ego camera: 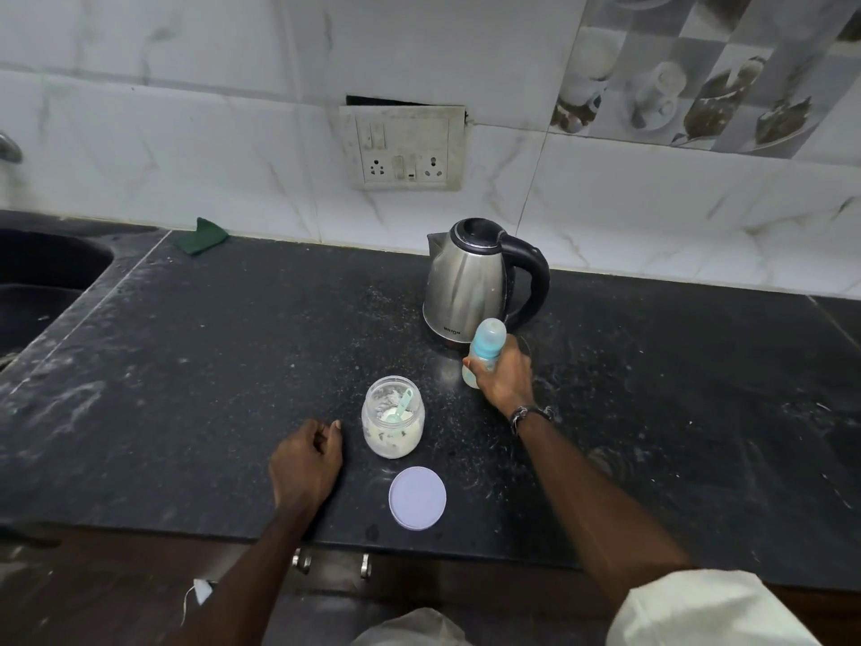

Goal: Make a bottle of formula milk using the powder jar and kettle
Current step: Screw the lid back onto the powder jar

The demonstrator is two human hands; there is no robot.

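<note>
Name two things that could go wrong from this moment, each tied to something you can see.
1. The right hand grips the bottle tilted, right beside the kettle; it could knock the kettle.
2. The powder jar stands open, its lid near the counter edge; the left hand could nudge either, spilling powder or dropping the lid.

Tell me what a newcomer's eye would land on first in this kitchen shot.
First, the steel kettle standing at the back of the dark counter, with the right hand gripping a blue baby bottle just in front of it. Next, the open powder jar with a scoop inside, its lid lying nearer the edge and the left hand resting beside it.
</note>
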